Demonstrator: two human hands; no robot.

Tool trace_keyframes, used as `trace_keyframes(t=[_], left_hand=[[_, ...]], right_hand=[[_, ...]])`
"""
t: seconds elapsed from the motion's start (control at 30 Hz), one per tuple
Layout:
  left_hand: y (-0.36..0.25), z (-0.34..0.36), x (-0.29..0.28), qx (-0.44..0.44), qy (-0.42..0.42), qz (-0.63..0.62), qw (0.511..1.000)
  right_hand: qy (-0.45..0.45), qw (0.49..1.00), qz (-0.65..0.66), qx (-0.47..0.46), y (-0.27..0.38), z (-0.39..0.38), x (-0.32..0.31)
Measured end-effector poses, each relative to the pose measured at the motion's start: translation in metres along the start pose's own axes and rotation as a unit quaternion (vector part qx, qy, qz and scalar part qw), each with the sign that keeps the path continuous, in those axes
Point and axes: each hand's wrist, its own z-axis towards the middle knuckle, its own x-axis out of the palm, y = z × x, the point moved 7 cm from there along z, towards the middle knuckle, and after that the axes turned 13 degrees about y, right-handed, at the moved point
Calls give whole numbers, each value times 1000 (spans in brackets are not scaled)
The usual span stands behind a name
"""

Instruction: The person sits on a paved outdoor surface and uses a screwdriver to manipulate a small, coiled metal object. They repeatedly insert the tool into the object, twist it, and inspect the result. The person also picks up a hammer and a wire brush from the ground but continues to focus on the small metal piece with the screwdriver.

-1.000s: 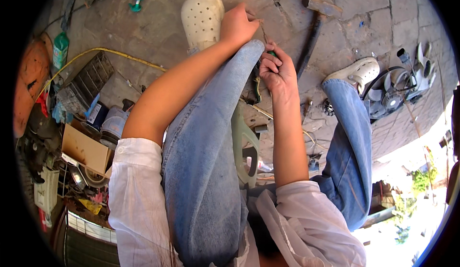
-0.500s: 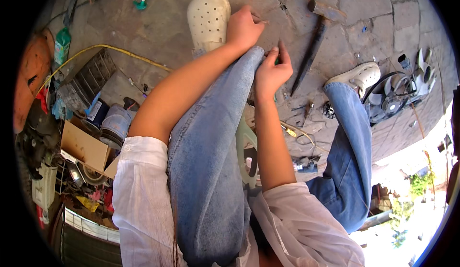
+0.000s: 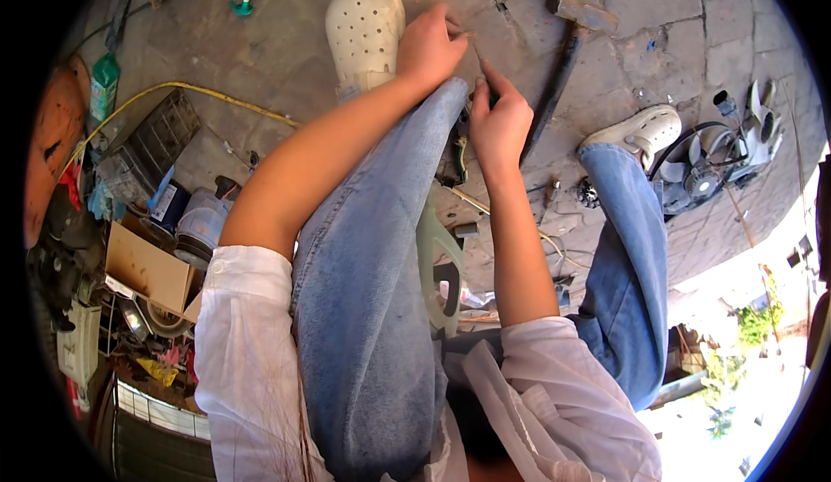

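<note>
My left hand (image 3: 430, 48) is beside the cream clog (image 3: 366, 32) on my foot, beyond my bent knee. Its fingers pinch together at the tips around something too small to name. Just right of the knee, my right hand (image 3: 502, 123) is closed with the index finger pointing toward the left one. A bit of green shows in its grip, but I cannot make out the thing held. A thin dark line shows in the narrow gap between both hands. Nearest to the right hand lies a hammer (image 3: 564, 58) with a rusty head and dark handle.
On the right stand fan parts (image 3: 705, 175) near my other clog (image 3: 640, 127). A yellow hose (image 3: 199, 90) curves along the left, by a metal crate (image 3: 156, 149), a cardboard box (image 3: 149, 261) and a green bottle (image 3: 104, 80). A pale green plastic seat (image 3: 446, 253) shows beneath me.
My right hand has lifted slightly away from the knee, its index finger now tilting toward the left hand. The left hand has shifted slightly left in the picture, along with the whole scene.
</note>
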Motion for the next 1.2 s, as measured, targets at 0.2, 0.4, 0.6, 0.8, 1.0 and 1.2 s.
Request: trace_keyframes(t=[0.2,0.4,0.6,0.8,1.0,1.2], left_hand=[[-4,0,1,29,5,16,999],[-11,0,1,95,-20,75,992],[-11,1,2,107,-22,83,990],[-10,5,2,119,-26,86,989],[-2,9,3,94,-18,59,994],[-4,7,0,88,-21,62,994]], right_hand=[[23,999,18,33,-3,4,0],[59,995,56,53,-4,19,-2],[87,986,-140,13,24,24,-3],[219,893,-389,-57,33,25,19],[185,819,-507,-197,26,10,21],[224,882,-392,-136,1,8,4]])
